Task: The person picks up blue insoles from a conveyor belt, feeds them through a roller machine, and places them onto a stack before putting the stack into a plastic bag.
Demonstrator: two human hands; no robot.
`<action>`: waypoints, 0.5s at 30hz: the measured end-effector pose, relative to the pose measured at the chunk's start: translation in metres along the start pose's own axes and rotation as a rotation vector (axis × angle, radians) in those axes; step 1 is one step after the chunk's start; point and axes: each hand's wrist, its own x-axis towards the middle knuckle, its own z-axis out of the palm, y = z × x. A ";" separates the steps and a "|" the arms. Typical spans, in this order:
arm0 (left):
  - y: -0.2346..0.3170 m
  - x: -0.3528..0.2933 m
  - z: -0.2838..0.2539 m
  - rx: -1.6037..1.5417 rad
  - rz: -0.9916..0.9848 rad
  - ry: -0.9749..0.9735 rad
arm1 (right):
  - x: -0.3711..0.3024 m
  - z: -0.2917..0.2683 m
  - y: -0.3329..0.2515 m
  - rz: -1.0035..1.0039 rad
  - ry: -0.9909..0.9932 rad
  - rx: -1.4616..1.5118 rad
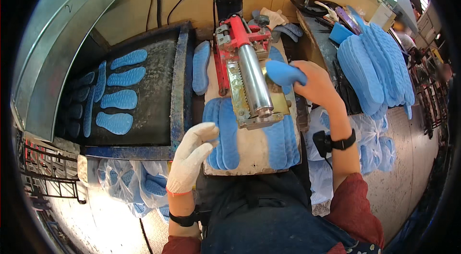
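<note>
My right hand (317, 83), bare, grips one end of a blue insole (284, 72), bent and held up at the right side of a red and metal machine (249, 71) with a thick steel roller. My left hand (189, 160) wears a white knitted glove. Its thumb and fingers are apart with nothing visible between them, and the fingertips are close beside a row of overlapping blue insoles (225, 139) on the board (247, 167) at my lap. Another row of blue insoles (281, 143) lies on the board's right. Part of the board is hidden under the machine.
On the left, a dark conveyor bed (153, 105) with a blue rim carries several blue insoles (118, 99) under a metal hood (62, 38). High stacks of insoles (360, 71) stand on the right-hand bench. Plastic bags of insoles (125, 179) hang below. One insole (201, 67) leans left of the machine.
</note>
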 end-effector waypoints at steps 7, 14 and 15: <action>0.016 0.090 0.064 -0.006 0.636 0.079 | 0.014 0.004 -0.028 -0.067 0.018 0.597; -0.037 0.130 0.017 0.189 0.507 0.051 | -0.113 0.024 0.038 0.222 0.414 1.539; -0.048 0.131 0.006 0.224 0.481 0.052 | -0.129 0.033 0.029 0.495 0.266 1.251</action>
